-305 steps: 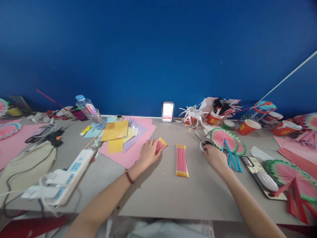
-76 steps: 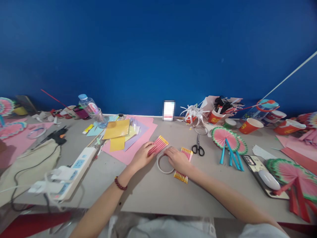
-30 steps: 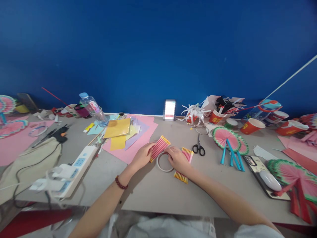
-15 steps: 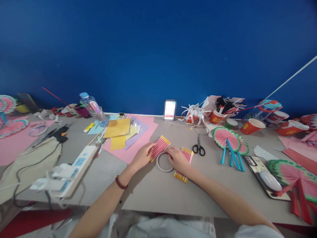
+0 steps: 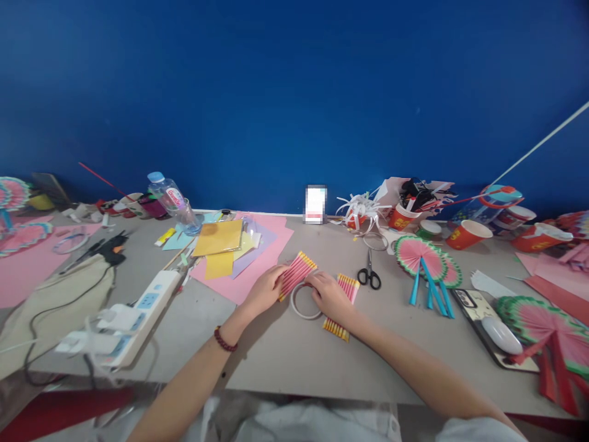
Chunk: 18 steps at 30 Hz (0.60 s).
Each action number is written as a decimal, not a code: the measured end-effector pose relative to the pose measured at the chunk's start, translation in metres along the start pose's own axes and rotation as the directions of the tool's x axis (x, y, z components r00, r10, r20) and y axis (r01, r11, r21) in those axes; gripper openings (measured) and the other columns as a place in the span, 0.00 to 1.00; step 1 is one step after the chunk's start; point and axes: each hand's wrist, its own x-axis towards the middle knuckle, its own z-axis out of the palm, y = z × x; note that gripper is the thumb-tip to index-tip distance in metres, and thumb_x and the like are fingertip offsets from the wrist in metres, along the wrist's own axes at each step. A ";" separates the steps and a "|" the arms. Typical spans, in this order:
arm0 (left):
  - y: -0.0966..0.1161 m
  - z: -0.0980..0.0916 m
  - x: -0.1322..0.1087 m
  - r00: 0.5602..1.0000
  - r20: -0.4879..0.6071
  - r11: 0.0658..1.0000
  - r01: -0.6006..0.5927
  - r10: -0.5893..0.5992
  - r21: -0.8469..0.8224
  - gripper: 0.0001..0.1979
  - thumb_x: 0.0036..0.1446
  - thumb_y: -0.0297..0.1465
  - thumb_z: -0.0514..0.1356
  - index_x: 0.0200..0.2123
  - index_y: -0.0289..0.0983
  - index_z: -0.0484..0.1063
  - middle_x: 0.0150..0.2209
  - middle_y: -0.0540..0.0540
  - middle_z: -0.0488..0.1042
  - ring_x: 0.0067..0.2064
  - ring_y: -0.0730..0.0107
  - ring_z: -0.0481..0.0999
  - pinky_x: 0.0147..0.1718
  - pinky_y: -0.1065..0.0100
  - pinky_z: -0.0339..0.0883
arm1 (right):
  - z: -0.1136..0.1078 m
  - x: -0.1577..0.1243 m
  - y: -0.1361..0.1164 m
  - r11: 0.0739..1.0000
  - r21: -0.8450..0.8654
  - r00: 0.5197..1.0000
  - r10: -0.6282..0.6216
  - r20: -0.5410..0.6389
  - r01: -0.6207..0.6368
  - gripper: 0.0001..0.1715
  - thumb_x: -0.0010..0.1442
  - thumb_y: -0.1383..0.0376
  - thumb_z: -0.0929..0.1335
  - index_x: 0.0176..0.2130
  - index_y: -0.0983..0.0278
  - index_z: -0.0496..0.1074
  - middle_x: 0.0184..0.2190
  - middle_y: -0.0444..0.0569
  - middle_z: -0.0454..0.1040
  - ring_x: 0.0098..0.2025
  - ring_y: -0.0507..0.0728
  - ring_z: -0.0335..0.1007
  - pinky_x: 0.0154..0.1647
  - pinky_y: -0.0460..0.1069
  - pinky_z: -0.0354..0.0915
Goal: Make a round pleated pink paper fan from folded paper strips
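Note:
My left hand [image 5: 263,291] grips a folded pink paper strip with yellow ends [image 5: 297,274] and holds it on the table. My right hand [image 5: 329,296] is curled beside it, its fingers touching the strip's near end and the rim of a white tape ring [image 5: 302,305] that lies on the table between both hands. A second folded pink strip [image 5: 343,305] lies partly under my right hand. Whether the right fingers pinch tape is hidden.
Black scissors [image 5: 369,275] lie right of my hands. Pink paper fans with blue handles [image 5: 426,262] and red cups [image 5: 469,233] stand further right. Coloured paper sheets [image 5: 230,248], a water bottle [image 5: 171,203], a power strip [image 5: 133,314] and a glue gun [image 5: 107,248] sit at left.
Ten seconds ago my right hand was far right by the tape ring; it has since moved to the strip with the ring. Over the last second nothing has visibly moved.

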 end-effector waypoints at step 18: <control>-0.002 0.002 -0.003 0.997 -0.005 0.988 -0.075 0.076 0.134 0.20 0.59 0.24 0.47 0.52 0.40 0.66 0.53 0.43 0.69 0.56 0.64 0.66 0.55 0.58 0.63 | -0.007 0.000 0.000 0.992 0.128 0.998 0.015 -0.065 -0.007 0.19 0.57 0.79 0.59 0.42 0.63 0.69 0.37 0.49 0.73 0.44 0.57 0.63 0.46 0.53 0.64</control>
